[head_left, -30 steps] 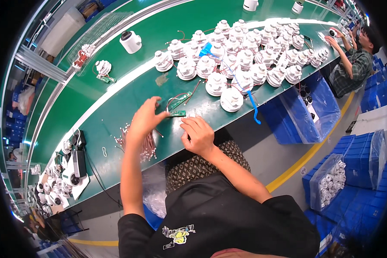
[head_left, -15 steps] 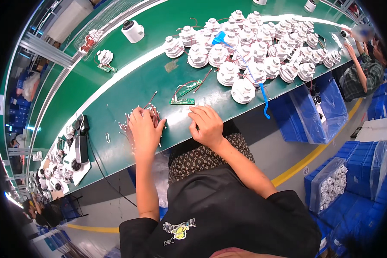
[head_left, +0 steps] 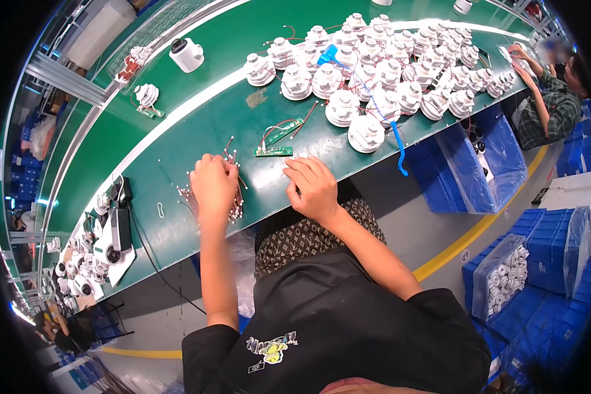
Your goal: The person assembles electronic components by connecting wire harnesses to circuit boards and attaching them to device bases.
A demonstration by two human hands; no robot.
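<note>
A bundle of thin red wires with small white ends lies on the green bench. My left hand is closed over it, with wires sticking out on both sides; its fingertips are partly hidden. To its right, my right hand hovers at the bench edge, fingers loosely stretched and thumb apart, holding nothing visible. Just beyond my right fingers lies a narrow green circuit board. A second green board rests behind it at a slant, with red and white wires attached.
Many white round housings with red wires crowd the right of the bench. A blue cord hangs over its edge. Camera parts and a black box stand at left. Blue crates and a co-worker are at right.
My left thumb has drawn in toward the fingers, and the hand has closed over the wires. The right hand's fingers have loosened a little. The co-worker's hands have lowered toward the bench.
</note>
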